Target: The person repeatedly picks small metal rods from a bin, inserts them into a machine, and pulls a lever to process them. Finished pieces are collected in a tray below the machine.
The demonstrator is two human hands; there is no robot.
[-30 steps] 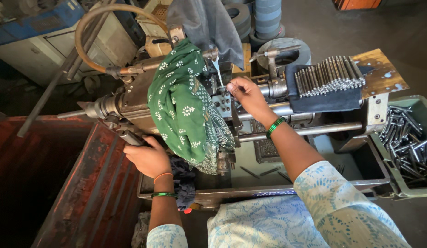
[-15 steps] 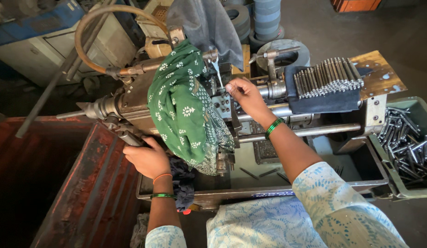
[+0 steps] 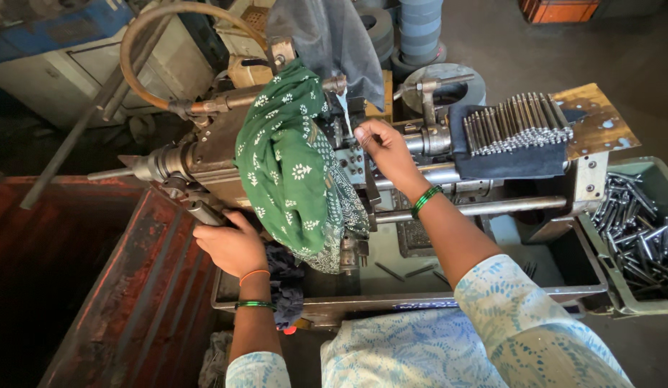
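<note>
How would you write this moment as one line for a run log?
left hand: grips machine lever | right hand: fingers at machine centre, beside green cloth | metal rods: row on dark cloth, untouched

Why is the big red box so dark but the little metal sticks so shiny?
In the head view, light falls on the row of metal rods, so they glint, while the inside of the red bin lies in deep shadow. The right hand and left hand look sharp, not blurred.
</note>
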